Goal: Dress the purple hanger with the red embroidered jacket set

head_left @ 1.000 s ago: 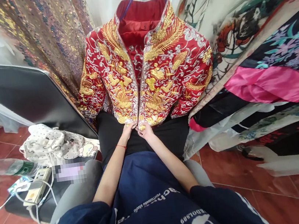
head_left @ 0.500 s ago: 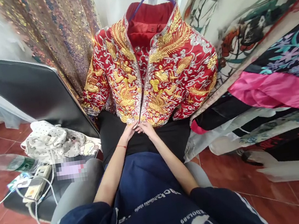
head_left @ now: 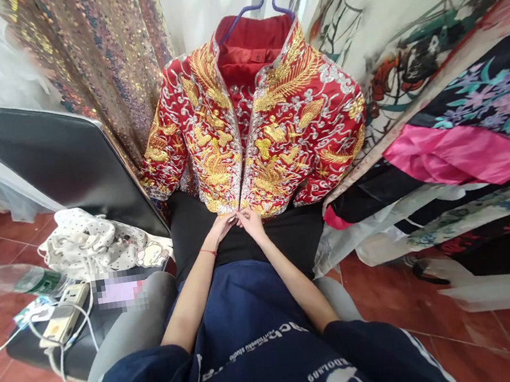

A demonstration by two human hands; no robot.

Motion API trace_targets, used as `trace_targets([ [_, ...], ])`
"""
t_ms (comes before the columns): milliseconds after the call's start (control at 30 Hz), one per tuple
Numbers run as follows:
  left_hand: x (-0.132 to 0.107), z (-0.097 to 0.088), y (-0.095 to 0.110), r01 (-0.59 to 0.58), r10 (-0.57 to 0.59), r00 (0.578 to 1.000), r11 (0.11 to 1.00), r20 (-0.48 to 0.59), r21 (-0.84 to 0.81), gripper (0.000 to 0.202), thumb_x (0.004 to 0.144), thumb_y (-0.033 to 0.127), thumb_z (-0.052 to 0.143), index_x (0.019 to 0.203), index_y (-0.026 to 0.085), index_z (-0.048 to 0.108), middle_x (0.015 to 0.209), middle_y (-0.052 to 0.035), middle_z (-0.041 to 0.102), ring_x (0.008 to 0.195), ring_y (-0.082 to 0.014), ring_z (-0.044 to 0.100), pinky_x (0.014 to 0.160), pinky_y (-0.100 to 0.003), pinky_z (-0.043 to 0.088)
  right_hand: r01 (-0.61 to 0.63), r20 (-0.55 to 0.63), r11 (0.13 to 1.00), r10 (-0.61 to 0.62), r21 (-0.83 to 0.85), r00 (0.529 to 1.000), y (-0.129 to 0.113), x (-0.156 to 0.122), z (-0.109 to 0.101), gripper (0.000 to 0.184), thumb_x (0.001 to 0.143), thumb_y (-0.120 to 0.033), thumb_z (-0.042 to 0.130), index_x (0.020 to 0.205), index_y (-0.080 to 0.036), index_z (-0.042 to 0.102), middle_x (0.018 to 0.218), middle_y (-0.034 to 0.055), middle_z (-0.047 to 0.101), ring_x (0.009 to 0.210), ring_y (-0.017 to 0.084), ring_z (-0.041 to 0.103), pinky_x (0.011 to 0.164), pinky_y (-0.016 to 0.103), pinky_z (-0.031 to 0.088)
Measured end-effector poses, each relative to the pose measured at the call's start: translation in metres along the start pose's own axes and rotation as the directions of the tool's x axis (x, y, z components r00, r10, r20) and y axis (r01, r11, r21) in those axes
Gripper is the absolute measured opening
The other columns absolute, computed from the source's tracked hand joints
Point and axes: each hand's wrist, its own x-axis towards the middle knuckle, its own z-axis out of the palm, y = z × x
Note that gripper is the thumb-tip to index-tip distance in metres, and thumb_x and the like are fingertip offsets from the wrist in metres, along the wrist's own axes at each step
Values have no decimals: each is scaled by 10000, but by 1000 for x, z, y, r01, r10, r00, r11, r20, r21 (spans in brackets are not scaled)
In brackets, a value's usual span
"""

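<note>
A red jacket point(head_left: 212, 159) with dense gold and silver embroidery hangs in front of me on a purple hanger point(head_left: 253, 8). Its front edges part widely at the collar and come close together toward the bottom. My left hand point(head_left: 223, 226) is closed at the lower front edge, pinching the hem left of the opening. Close beside it, fingertips nearly touching, my right hand point(head_left: 251, 223) pinches the bottom of the right front edge. Any small fastener between the fingertips is hidden. A black cloth point(head_left: 194, 231) lies beneath the jacket's hem and my hands.
To the left stand a dark upright panel point(head_left: 41, 158), a spotted white cloth bag point(head_left: 91, 242), a plastic bottle point(head_left: 15, 278) and a power strip point(head_left: 66, 312) with white cables. Sequined fabric point(head_left: 108, 60) hangs behind. Patterned garments and a pink satin sash point(head_left: 463, 152) crowd the right.
My right fingers have curled in more tightly at the bottom of the opening. The jacket's collar and hanger sit slightly lower and further left in view. My left hand stays nearly in place.
</note>
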Motion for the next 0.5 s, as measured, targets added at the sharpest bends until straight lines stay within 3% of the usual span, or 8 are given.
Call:
trace_targets([
  [133, 1, -1, -3, -16, 17, 1000, 999, -26, 35, 171, 627, 172, 841, 626, 120, 678, 656, -40, 688, 714, -148, 653, 803, -306, 527, -88, 30, 996, 87, 22, 996, -2, -2, 4, 185, 812, -209, 689, 639, -178, 632, 499, -69, 570, 456, 55, 508, 503, 143, 424],
  [233, 1, -2, -7, -33, 36, 998, 998, -55, 56, 219, 645, 208, 838, 614, 126, 637, 598, -26, 643, 678, -152, 648, 770, -321, 542, -203, 52, 978, 201, 39, 978, -5, -1, 11, 181, 921, -313, 657, 902, -136, 691, 791, 3, 688, 649, 94, 625, 618, 219, 530],
  [333, 2, -2, -9, -56, 62, 995, 996, -83, 70, 229, 647, 235, 846, 676, 119, 650, 630, -38, 665, 671, -154, 657, 761, -327, 550, -295, 66, 953, 291, 63, 955, -11, 4, 15, 351, 965, -394, 626, 1223, -156, 620, 1185, 77, 661, 992, 181, 669, 848, 383, 591],
  [500, 9, -1, -9, -97, 111, 984, 990, -139, 101, 307, 594, 205, 875, 828, 98, 707, 766, -73, 735, 713, -146, 682, 815, -312, 543, -375, 62, 917, 370, 135, 927, -25, 10, 19, 403, 963, -400, 624, 1295, -173, 591, 1295, 97, 620, 1110, 222, 642, 936, 446, 568],
])
